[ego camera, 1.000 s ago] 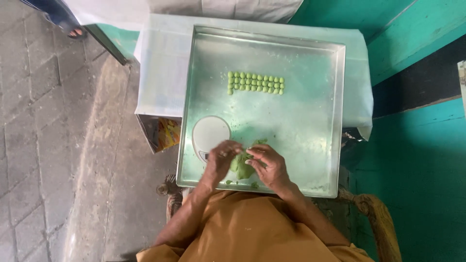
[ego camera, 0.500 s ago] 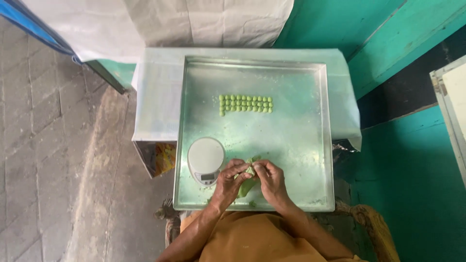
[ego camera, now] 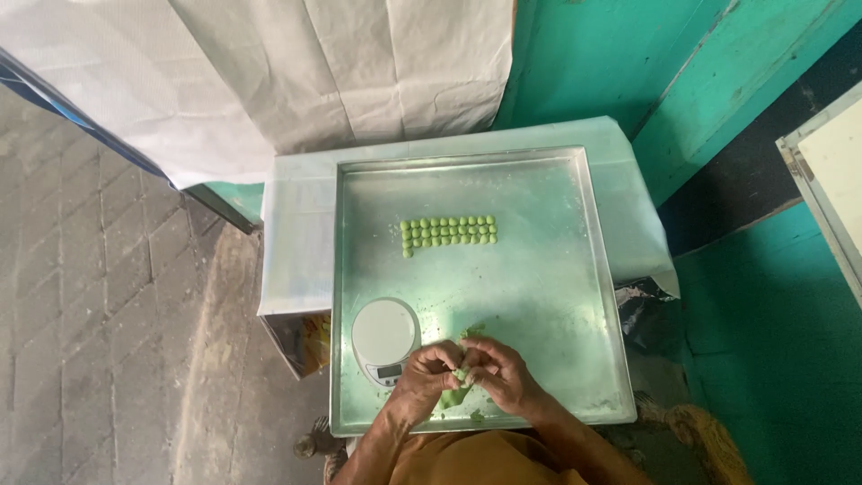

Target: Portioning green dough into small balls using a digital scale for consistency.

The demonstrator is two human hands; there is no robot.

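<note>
A large square metal tray [ego camera: 557, 296] lies on a small table covered with white plastic. My left hand [ego camera: 424, 382] and my right hand [ego camera: 505, 370] meet at the tray's near edge, both pinching a lump of green dough [ego camera: 458, 386]. Several small green dough balls [ego camera: 447, 233] lie in neat rows in the tray's middle. A small round white kitchen scale [ego camera: 385, 335] stands on the tray just left of my left hand.
White cloth sheets [ego camera: 341, 72] hang behind the table. A teal wall [ego camera: 628, 63] rises at the back right and the floor at the right is teal. Grey paving bricks [ego camera: 81, 314] cover the ground at the left. A white-topped object's corner [ego camera: 831, 180] shows at far right.
The view has tilted so the tray sits lower in the frame. My hands stay together over the green dough at the tray's near edge, fingers working it.
</note>
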